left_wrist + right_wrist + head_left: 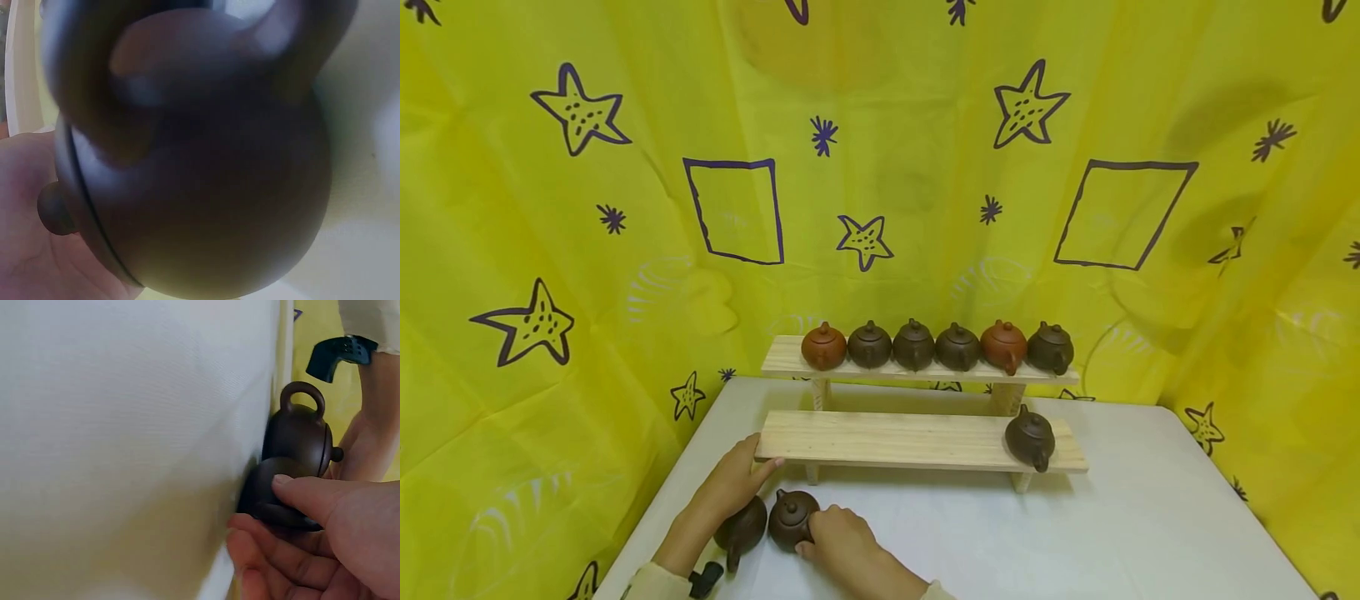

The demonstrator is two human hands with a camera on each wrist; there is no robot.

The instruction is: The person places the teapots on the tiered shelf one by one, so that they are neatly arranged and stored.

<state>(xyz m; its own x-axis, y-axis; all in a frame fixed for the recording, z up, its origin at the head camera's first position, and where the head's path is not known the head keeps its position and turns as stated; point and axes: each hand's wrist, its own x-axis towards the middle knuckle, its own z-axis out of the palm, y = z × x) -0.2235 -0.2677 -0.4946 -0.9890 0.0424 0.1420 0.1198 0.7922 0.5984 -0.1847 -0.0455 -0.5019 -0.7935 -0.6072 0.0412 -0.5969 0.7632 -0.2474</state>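
Observation:
My right hand (847, 540) grips a dark brown round teapot (792, 518) at its right side, near the front of the table; the fingers hide its handle. In the right wrist view the thumb (306, 497) presses on that teapot's body and the fingers curl below it. Just left of it stands a second dark brown teapot (741, 529), its looped handle toward me. Above this second teapot reaches my left hand (733, 479), thumb and fingers extended at the left front corner of the lower wooden shelf (887, 439). The left wrist view shows the second teapot (206, 200) before the palm.
On the upper shelf (786, 354) several teapots stand in a row, dark ones (913, 346) and reddish-brown ones (824, 347). One dark teapot (1030, 437) sits at the lower shelf's right end. A white table (1150, 517) lies underneath, with a yellow patterned curtain (910, 167) around it.

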